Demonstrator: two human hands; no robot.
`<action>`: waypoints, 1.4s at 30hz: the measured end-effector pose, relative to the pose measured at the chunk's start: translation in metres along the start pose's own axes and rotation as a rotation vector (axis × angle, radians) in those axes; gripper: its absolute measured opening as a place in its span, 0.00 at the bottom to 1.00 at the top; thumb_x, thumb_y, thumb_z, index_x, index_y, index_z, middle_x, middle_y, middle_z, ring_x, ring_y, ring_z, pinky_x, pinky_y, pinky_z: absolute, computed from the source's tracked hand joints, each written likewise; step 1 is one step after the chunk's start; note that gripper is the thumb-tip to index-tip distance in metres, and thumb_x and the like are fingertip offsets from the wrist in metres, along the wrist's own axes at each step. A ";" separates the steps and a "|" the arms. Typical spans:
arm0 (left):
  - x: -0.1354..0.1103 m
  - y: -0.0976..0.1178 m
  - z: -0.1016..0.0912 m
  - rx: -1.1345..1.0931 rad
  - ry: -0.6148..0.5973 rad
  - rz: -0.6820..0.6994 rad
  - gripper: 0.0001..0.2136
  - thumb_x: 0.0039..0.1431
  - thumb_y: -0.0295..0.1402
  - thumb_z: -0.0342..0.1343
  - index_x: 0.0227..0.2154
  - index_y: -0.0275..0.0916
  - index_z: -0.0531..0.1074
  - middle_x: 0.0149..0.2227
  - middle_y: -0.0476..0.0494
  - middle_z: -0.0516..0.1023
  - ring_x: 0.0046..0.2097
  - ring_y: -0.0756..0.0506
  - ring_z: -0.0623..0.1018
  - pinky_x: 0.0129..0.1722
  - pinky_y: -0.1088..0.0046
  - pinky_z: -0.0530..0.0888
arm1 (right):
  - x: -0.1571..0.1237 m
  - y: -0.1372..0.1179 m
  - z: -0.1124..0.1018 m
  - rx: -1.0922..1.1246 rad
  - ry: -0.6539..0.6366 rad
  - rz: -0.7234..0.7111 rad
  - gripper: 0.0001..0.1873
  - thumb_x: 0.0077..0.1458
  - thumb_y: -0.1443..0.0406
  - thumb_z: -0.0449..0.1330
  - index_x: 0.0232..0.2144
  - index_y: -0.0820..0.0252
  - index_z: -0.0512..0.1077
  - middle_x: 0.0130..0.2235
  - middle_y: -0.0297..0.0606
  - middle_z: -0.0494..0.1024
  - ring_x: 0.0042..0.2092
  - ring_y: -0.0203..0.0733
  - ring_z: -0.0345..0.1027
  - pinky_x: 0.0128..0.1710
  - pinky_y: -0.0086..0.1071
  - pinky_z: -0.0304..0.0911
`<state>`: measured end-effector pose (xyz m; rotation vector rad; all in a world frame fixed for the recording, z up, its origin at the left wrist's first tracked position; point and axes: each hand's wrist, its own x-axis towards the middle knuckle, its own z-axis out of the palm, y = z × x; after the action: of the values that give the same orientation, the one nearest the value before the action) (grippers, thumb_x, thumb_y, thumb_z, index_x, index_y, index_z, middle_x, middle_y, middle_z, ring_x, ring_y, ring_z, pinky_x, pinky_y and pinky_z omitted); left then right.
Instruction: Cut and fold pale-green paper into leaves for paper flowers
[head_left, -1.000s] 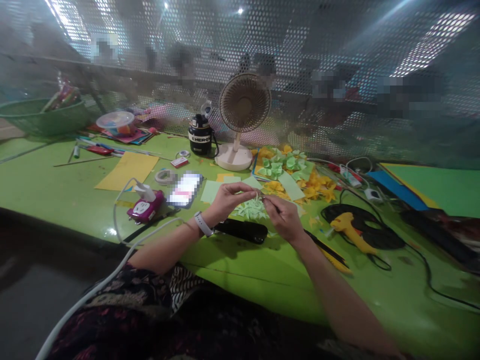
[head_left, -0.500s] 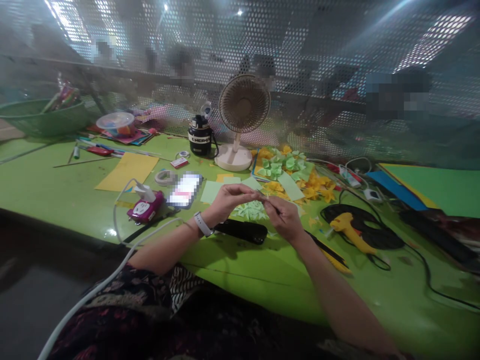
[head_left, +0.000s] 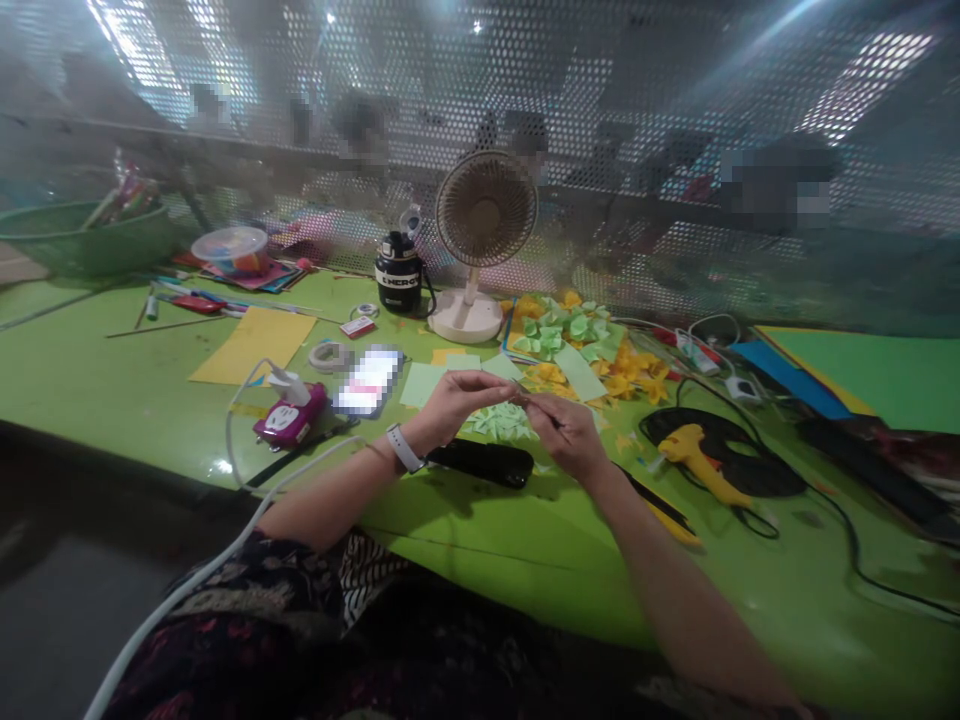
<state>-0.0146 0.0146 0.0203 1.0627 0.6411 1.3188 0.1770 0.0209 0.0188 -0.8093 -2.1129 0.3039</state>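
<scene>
Fingertips have drawn slightly closer together over the last second; the things on the table [head_left: 570, 560] lie as they did. My left hand [head_left: 466, 393] and right hand [head_left: 568, 431] both pinch a small piece [head_left: 519, 391], just over a pale green cluster [head_left: 499, 423]; it is too small and blurred for me to tell its form. Folding looks well along: green folded pieces [head_left: 577, 325] and yellow folded pieces [head_left: 634, 378] heap up beyond, too overlapped to count, while perhaps four pale green sheets [head_left: 421, 385] lie flat and look unworked. Around me I count one black oblong object [head_left: 484, 463] below my fingers, one yellow glue gun [head_left: 701, 465], one phone [head_left: 369, 380], one yellow sheet [head_left: 251, 345], one fan [head_left: 486, 210] and one bottle [head_left: 397, 287].
</scene>
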 end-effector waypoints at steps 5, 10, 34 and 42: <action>0.000 -0.001 -0.001 -0.007 0.015 -0.025 0.11 0.39 0.36 0.73 0.26 0.38 0.81 0.31 0.44 0.83 0.35 0.48 0.80 0.46 0.66 0.74 | 0.003 -0.003 -0.004 0.084 -0.050 0.052 0.15 0.61 0.63 0.53 0.37 0.55 0.81 0.38 0.38 0.84 0.39 0.44 0.79 0.41 0.37 0.73; 0.000 -0.002 -0.001 -0.029 0.045 -0.005 0.10 0.39 0.36 0.73 0.24 0.38 0.80 0.30 0.46 0.82 0.34 0.49 0.80 0.46 0.66 0.73 | 0.003 -0.007 -0.002 0.089 -0.066 0.084 0.15 0.62 0.61 0.53 0.40 0.57 0.79 0.35 0.38 0.83 0.35 0.42 0.77 0.36 0.33 0.71; 0.003 -0.004 -0.002 -0.118 0.163 0.051 0.13 0.40 0.36 0.73 0.23 0.37 0.76 0.30 0.48 0.81 0.38 0.50 0.79 0.50 0.67 0.70 | -0.001 -0.001 0.007 -0.181 0.130 -0.055 0.13 0.63 0.58 0.57 0.46 0.55 0.74 0.40 0.41 0.80 0.36 0.41 0.74 0.33 0.32 0.69; 0.003 -0.004 -0.001 -0.014 0.168 0.114 0.12 0.40 0.37 0.73 0.24 0.37 0.77 0.30 0.48 0.82 0.35 0.49 0.79 0.45 0.66 0.73 | 0.003 -0.004 0.005 -0.085 0.080 0.014 0.15 0.65 0.59 0.52 0.45 0.55 0.76 0.38 0.42 0.81 0.39 0.45 0.75 0.39 0.38 0.70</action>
<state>-0.0127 0.0177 0.0171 0.9956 0.7031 1.5216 0.1701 0.0201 0.0188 -0.8719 -2.0567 0.1873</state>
